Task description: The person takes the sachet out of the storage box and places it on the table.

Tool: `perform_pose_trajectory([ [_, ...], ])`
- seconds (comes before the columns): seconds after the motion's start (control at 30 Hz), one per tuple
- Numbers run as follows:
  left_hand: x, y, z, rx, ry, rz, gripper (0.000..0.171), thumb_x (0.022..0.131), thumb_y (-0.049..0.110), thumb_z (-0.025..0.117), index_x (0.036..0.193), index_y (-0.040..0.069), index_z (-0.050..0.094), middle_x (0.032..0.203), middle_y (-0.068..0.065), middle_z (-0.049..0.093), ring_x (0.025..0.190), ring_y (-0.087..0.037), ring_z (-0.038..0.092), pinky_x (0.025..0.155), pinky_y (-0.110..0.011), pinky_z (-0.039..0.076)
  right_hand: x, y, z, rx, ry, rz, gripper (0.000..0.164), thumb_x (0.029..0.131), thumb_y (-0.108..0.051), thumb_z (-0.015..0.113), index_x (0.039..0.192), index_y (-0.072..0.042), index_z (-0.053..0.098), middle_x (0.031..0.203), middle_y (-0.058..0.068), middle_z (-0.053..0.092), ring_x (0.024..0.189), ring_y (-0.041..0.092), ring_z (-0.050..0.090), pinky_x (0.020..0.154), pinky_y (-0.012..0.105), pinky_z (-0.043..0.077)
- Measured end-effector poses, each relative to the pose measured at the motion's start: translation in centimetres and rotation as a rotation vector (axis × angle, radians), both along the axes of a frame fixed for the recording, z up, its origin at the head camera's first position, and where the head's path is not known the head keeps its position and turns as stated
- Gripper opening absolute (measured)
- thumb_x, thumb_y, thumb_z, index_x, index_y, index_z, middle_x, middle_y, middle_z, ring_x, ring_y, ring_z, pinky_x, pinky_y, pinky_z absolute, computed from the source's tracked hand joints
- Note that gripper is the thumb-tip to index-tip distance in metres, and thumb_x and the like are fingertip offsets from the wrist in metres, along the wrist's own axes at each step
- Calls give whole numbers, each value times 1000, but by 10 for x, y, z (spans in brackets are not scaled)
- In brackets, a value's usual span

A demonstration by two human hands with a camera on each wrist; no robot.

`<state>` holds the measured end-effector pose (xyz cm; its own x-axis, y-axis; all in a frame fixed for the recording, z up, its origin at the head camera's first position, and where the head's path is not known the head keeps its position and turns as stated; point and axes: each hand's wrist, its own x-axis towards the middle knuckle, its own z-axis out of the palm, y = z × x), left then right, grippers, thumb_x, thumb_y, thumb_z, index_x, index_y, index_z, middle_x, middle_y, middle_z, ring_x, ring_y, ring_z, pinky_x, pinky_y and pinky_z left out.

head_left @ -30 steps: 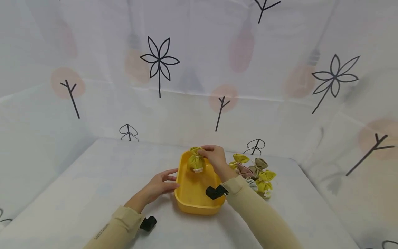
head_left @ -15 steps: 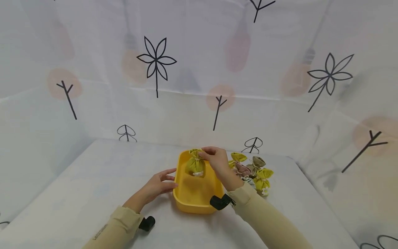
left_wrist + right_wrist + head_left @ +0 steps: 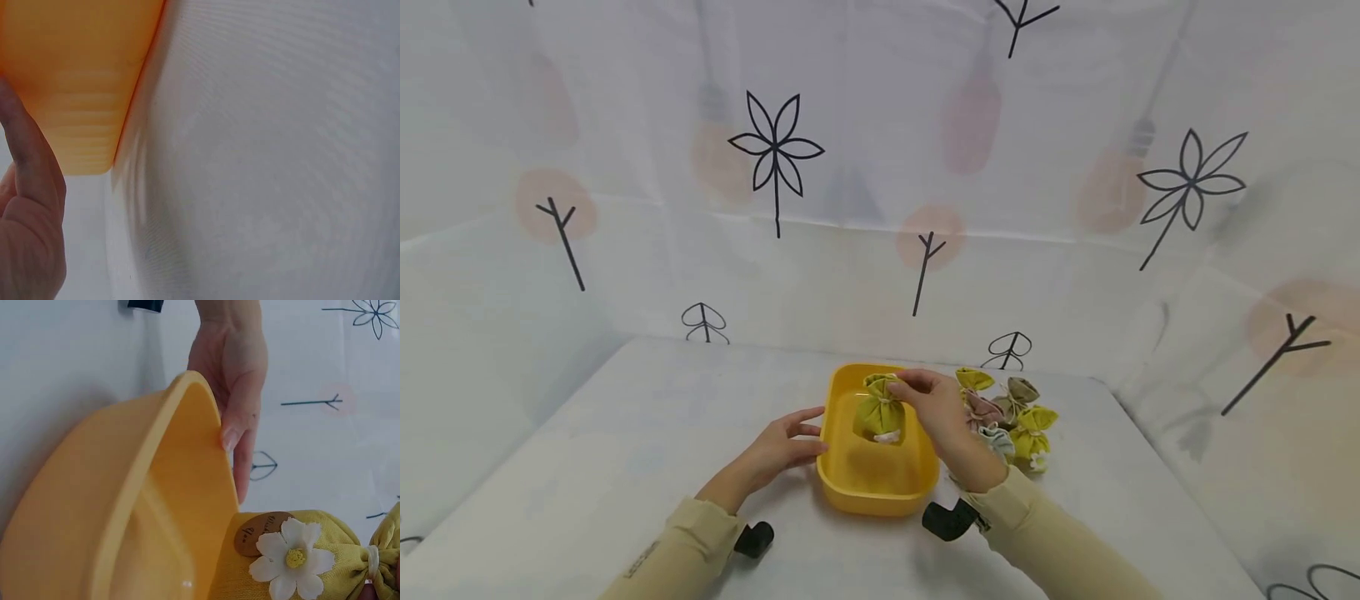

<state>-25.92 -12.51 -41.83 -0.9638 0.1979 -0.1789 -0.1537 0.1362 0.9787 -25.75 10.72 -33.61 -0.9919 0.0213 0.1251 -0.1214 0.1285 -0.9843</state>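
My right hand [image 3: 938,410] pinches the gathered neck of a yellow-green cloth sachet [image 3: 878,414], which hangs over the inside of a yellow plastic basin [image 3: 880,505]. In the right wrist view the sachet [image 3: 334,534] shows a white fabric flower and a small brown oval tag with writing. Against the basin's left side rest the extended fingers of my left hand [image 3: 775,450]. The left wrist view shows that hand [image 3: 31,187] beside the basin's outer wall [image 3: 81,81].
To the right of the basin lies a cluster of tied cloth sachets: yellow-green ones [image 3: 1032,433], a pink one [image 3: 981,410], a brown one [image 3: 1017,400] and a pale grey-blue one [image 3: 997,442]. A white cloth with line-drawn plants [image 3: 775,150] hangs behind the white table [image 3: 625,450].
My right hand has brought the sachet a little lower and to the right, toward the basin's middle. My left hand and the basin have stayed in place.
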Motion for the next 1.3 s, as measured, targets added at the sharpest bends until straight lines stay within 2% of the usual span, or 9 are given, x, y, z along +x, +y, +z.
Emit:
perform_pose_trajectory([
  [0.13,1,-1,-1,19,4,-11,70,78,16,76,140,12,43,116,-14,55,89,-21,62,79,-33,54,8,3,0,33,12,-29,18,85,-8,68,100,3,68,94,8,65,87,17,60,83,34,52],
  [0.27,2,-1,0,21,9,-21,72,77,17,77,140,11,42,118,-16,54,90,-22,62,80,-33,53,18,8,2,58,24,-45,18,85,-8,68,100,1,68,95,8,65,89,18,59,79,27,52],
  [0.47,2,-1,2,5,11,-10,71,77,17,77,139,11,43,117,-16,54,89,-22,62,80,-33,53,31,16,2,91,64,-56,15,84,-6,69,97,1,69,91,7,65,84,17,58,73,21,51],
  [0.57,2,0,2,1,7,4,71,76,17,77,139,12,44,117,-15,55,88,-21,62,80,-33,53,37,20,2,79,76,-43,15,84,-5,68,97,2,68,90,8,65,82,17,58,70,20,51],
  [0.77,1,0,1,7,9,14,69,78,13,76,139,11,44,116,-15,55,87,-22,62,80,-33,53,48,31,0,41,38,-54,17,84,-6,68,99,2,68,90,6,63,75,12,56,56,19,47],
  [1.0,0,0,-1,5,4,24,64,81,9,72,139,12,44,117,-15,55,86,-22,62,80,-33,54,59,44,-4,13,41,-76,19,83,-1,68,100,7,66,95,8,63,80,12,58,67,19,53],
  [1.3,-1,0,-3,3,7,17,64,82,10,72,139,13,44,118,-15,55,89,-22,62,80,-33,53,68,64,-6,79,77,-122,20,83,-1,68,102,6,66,100,8,64,86,10,58,72,18,52],
])
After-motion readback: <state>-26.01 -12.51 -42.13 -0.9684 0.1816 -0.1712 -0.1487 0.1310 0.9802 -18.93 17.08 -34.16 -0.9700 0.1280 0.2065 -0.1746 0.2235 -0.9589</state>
